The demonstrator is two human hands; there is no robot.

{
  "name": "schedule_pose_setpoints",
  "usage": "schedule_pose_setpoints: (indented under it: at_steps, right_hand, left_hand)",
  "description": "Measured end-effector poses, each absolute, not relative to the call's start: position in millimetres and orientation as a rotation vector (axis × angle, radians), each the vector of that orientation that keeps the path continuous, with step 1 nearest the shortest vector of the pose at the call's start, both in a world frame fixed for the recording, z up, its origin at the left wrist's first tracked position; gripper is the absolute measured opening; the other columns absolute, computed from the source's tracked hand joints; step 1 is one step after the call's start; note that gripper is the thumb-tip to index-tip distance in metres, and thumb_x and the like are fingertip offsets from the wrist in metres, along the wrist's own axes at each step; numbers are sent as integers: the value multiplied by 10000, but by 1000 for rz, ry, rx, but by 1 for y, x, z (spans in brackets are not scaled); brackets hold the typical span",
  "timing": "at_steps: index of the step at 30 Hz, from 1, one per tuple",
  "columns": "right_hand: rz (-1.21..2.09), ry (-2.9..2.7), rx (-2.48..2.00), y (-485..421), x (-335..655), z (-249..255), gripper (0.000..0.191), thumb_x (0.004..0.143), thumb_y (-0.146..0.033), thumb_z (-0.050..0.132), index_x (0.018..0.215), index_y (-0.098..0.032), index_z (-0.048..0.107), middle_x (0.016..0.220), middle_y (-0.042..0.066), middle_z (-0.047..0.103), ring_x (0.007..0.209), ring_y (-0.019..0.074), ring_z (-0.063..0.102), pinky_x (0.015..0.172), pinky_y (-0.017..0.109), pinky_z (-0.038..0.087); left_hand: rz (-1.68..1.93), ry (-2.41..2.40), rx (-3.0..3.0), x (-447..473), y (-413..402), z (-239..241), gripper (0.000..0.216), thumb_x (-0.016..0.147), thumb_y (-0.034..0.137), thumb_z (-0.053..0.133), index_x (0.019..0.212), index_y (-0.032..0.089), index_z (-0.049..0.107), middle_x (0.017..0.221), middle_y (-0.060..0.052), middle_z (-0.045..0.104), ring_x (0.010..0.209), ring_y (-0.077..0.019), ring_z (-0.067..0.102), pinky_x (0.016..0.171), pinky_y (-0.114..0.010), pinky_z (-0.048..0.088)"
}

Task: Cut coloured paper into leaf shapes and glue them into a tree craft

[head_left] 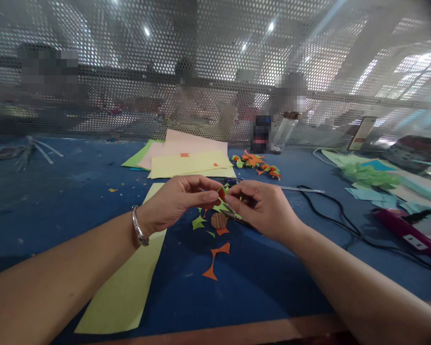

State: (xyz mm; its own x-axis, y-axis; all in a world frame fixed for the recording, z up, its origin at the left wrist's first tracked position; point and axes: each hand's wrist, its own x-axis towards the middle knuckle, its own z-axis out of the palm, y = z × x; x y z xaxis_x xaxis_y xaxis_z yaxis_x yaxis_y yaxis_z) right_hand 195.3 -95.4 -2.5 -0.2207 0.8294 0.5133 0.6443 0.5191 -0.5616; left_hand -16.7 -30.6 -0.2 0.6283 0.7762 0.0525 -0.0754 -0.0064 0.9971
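Note:
My left hand (177, 199) and my right hand (264, 206) meet over the blue table (57, 201), both pinching a small paper piece (222, 197) of orange-red and yellow-green. My left wrist wears a silver bracelet (139, 227). Under the hands lie a brown paper disc (219, 220), green scraps (198, 222) and an orange cut-out scrap (215, 261). A long yellow-green paper strip (127, 282) runs beneath my left forearm. My right hand may also hold a thin tool, which I cannot make out.
Stacked yellow, pink and green sheets (187, 160) lie behind the hands, with finished orange-green pieces (256, 164) beside them. A black cable (330, 211), a pink device (405, 230) and light blue and green papers (371, 179) sit right. A perforated metal screen (215, 72) backs the table.

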Motion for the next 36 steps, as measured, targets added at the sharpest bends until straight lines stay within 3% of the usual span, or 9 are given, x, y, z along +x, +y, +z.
schedule_pose_setpoints:
  at_steps: [26,36]
  right_hand:
    - [360,-1923,-1228,-95,197,-3,194,927,-317,646,877,-154,738,710,-3,644,542,80,474,511,225,365]
    - [368,-1922,-1216,-93,198,-5,199,933,-304,617,862,-153,727,742,11,659,608,103,516,547,242,381]
  left_hand:
    - [740,629,1514,-18,-27,-1,315,721,260,878,999,174,757,913,-48,762,855,-145,691,782,-265,530]
    - [767,666,1588,-19,-28,-3,244,777,260,822,995,172,757,891,-51,770,839,-149,709,801,-283,551]
